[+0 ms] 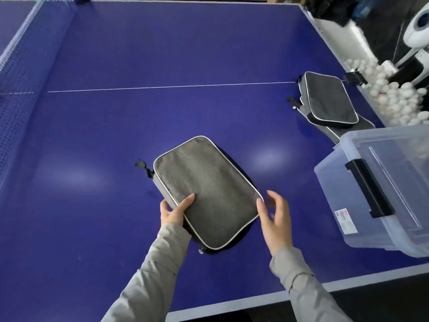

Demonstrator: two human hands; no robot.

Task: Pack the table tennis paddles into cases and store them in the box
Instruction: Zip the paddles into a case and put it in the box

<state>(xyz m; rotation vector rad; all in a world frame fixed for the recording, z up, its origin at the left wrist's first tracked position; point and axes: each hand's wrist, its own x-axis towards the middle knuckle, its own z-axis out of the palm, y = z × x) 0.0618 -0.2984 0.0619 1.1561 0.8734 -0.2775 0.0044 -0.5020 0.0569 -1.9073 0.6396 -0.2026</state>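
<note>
A dark grey paddle case (209,189) with white piping lies closed on the blue table tennis table (162,54). My left hand (174,211) grips its near left edge, thumb on top. At the case's near right corner my right hand (275,218) is spread, fingertips touching or just off the edge. A second, similar case (329,101) lies on another dark case at the far right. The clear plastic box (380,187) with a black latch stands at the right, lid on. No paddle is visible.
The net (25,66) runs along the left side. Beyond the table's right edge sit a heap of white balls (399,94) and a white machine (417,29). The near table edge (255,300) with its white line is close to me.
</note>
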